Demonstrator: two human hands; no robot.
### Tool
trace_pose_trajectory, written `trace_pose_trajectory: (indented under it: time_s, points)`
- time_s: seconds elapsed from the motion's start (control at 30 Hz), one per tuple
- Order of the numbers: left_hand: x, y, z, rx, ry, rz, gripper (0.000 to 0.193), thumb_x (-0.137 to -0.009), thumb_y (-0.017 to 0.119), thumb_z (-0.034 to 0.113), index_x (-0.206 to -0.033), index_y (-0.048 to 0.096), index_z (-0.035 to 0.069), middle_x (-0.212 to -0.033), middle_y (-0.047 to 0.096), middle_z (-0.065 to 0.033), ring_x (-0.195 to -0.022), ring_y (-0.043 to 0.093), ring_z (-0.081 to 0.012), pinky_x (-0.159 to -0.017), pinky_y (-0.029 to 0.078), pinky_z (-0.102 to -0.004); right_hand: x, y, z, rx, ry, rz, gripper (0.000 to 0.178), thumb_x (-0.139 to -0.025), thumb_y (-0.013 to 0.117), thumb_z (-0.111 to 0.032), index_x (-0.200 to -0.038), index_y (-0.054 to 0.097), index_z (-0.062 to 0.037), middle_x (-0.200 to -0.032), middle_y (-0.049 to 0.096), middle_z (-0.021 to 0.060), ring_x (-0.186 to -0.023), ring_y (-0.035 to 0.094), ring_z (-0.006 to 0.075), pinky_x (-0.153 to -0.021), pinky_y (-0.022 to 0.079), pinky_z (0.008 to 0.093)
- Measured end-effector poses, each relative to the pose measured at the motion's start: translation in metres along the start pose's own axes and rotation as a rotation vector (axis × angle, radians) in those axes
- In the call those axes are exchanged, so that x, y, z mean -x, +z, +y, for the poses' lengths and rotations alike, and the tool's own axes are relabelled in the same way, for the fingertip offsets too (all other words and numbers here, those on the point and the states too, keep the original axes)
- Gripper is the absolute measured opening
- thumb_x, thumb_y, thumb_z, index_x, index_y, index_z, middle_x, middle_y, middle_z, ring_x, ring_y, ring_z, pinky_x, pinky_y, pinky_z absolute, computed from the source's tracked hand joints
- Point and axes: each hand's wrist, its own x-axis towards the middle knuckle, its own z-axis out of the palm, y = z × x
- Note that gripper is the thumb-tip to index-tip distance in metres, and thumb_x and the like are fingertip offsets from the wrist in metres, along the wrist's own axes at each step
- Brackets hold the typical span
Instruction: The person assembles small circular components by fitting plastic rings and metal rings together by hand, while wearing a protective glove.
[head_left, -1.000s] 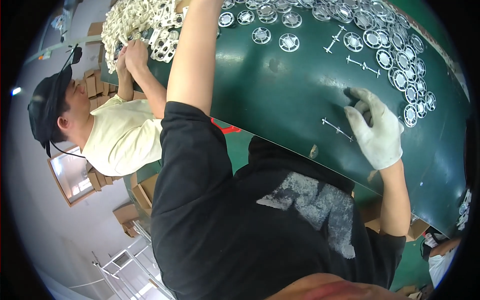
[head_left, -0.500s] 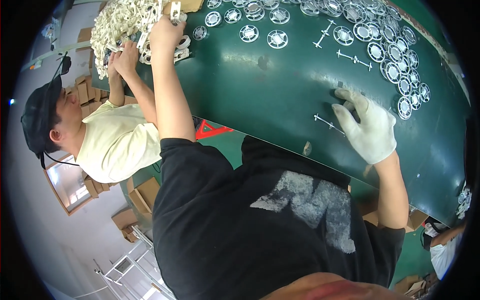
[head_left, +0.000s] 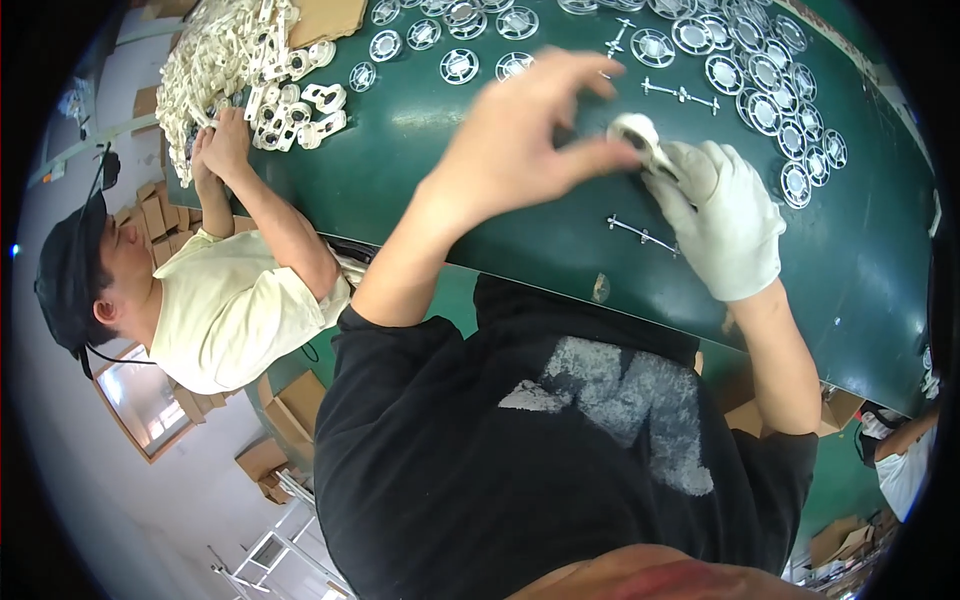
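My right hand (head_left: 728,222), in a white glove, pinches a small white plastic part with a ring-shaped end (head_left: 634,127) just above the green table. My bare left hand (head_left: 520,140) is beside it, blurred, with fingers spread and the thumb tip at the part's ring end; whether it touches cannot be made out. Below the hands lies a thin metal rod with short crosspieces (head_left: 642,234). A second such rod (head_left: 681,95) lies beyond the part, and a third (head_left: 618,38) is farther back.
Many round spoked discs (head_left: 765,73) cover the table's far right and back. A heap of white plastic parts (head_left: 215,75) fills the far left, by a cardboard piece (head_left: 325,20). A co-worker's hands (head_left: 222,145) work there. The table's front edge (head_left: 560,292) runs before me.
My left hand has come from the white heap rightward to my right hand. A white plastic part is now in the gloved fingers, which were empty before. The view has shifted slightly.
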Motion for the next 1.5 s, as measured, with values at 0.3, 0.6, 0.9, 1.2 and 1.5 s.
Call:
trace_pose_trajectory:
  time_s: [0.3, 0.6, 0.9, 1.2, 1.5]
  points:
    - [-0.001, -0.007, -0.044, -0.387, -0.117, 0.056, 0.032, -0.085, 0.081, 0.023, -0.107, 0.066, 0.005, -0.103, 0.064, -0.0089, -0.084, 0.070, -0.0266, -0.071, 0.058, -0.0387, 0.003, -0.009, 0.016, -0.548, 0.370, -0.072, 0.022, -0.097, 0.068, -0.020, -0.109, 0.066, -0.0021, -0.089, 0.071, 0.0150, -0.082, 0.071, 0.0303, -0.074, 0.055, 0.0358]
    - [0.015, 0.016, -0.042, -0.306, 0.114, -0.007, 0.040, -0.079, 0.066, -0.007, -0.117, 0.056, 0.003, -0.124, 0.060, -0.0130, -0.112, 0.057, -0.0328, -0.093, 0.049, -0.0406, -0.011, -0.024, 0.019, -0.900, 0.709, -0.250, 0.028, -0.099, 0.058, -0.030, -0.099, 0.068, -0.0040, -0.074, 0.060, 0.0004, -0.059, 0.050, 0.0070, -0.056, 0.042, 0.0243]
    - [0.018, 0.021, -0.049, -0.499, 0.055, 0.107, 0.052, -0.074, 0.088, 0.027, -0.117, 0.065, 0.008, -0.118, 0.059, -0.0111, -0.105, 0.056, -0.0327, -0.092, 0.047, -0.0407, -0.011, -0.027, 0.020, -1.025, 0.769, -0.269, 0.030, -0.098, 0.060, -0.034, -0.100, 0.069, -0.0051, -0.072, 0.057, -0.0009, -0.056, 0.048, 0.0050, -0.051, 0.039, 0.0209]
    - [-0.013, 0.032, -0.006, -0.061, 0.358, 0.042, 0.056, -0.071, 0.087, 0.006, -0.124, 0.069, 0.009, -0.116, 0.065, -0.0080, -0.099, 0.065, -0.0238, -0.083, 0.055, -0.0324, -0.008, -0.030, 0.026, -1.108, 0.746, -0.283, 0.032, -0.099, 0.061, -0.035, -0.108, 0.070, -0.0057, -0.073, 0.059, -0.0009, -0.057, 0.049, 0.0057, -0.052, 0.039, 0.0207]
    - [-0.011, 0.050, -0.011, 0.226, 0.230, 0.064, 0.054, -0.073, 0.086, -0.003, -0.124, 0.068, 0.001, -0.122, 0.070, -0.0125, -0.109, 0.070, -0.0227, -0.092, 0.059, -0.0334, -0.008, -0.031, 0.026, -1.170, 0.738, -0.246, 0.032, -0.099, 0.061, -0.034, -0.110, 0.070, -0.0057, -0.075, 0.060, -0.0011, -0.059, 0.049, 0.0051, -0.054, 0.040, 0.0206]
